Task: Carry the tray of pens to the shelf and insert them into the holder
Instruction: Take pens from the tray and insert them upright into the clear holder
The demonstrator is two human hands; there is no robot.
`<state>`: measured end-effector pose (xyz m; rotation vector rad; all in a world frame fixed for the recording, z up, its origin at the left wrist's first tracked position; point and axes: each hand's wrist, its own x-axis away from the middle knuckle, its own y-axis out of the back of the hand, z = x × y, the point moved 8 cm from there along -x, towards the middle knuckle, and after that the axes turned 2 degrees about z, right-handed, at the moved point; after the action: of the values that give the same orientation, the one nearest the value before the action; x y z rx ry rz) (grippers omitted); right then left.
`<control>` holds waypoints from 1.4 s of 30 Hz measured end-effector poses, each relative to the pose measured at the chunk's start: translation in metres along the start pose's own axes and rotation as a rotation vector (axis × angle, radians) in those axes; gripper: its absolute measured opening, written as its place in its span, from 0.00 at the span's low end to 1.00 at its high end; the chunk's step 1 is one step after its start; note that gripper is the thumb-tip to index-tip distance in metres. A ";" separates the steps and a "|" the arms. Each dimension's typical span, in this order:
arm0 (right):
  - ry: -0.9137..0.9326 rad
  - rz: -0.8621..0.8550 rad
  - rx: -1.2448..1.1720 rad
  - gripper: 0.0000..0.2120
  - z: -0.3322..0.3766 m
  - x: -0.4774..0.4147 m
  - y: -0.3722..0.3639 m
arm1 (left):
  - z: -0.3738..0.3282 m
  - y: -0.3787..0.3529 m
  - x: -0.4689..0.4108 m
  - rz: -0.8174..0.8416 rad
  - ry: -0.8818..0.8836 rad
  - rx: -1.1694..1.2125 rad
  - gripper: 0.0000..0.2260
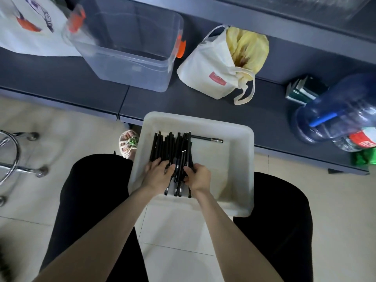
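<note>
Black pens (171, 145) bunched lengthwise, white tray (242, 151), one pen (207, 139) crosswise

Both hands (176, 176) grip black pens (171, 147) inside a white tray (240, 159).

I can read no text from here. The small red label (217, 78) on the cream cloth tote bag (211, 68) is too blurred, as is the white print on the red wrapper (363, 140) of the clear plastic bottle (354, 142) at the dark shelf's (264, 123) right end.
</note>
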<state>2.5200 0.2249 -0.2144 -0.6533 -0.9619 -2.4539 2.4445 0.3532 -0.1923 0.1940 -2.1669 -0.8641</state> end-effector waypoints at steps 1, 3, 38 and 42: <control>-0.002 -0.004 -0.015 0.08 0.000 0.001 0.006 | 0.000 0.001 0.000 -0.016 -0.008 -0.001 0.21; 0.008 -0.008 0.024 0.10 0.002 0.002 0.019 | 0.004 0.002 -0.003 -0.071 -0.007 0.053 0.20; 0.859 -0.840 -0.297 0.13 0.277 0.085 0.444 | -0.281 0.263 0.035 -0.933 -0.441 0.475 0.46; 0.874 -0.898 -0.255 0.11 0.295 0.072 0.461 | -0.280 0.282 0.013 -0.935 -0.414 0.493 0.54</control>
<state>2.7889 0.1096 0.2541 0.9694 -0.6161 -3.1109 2.6747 0.4164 0.1261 1.4703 -2.6528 -0.8686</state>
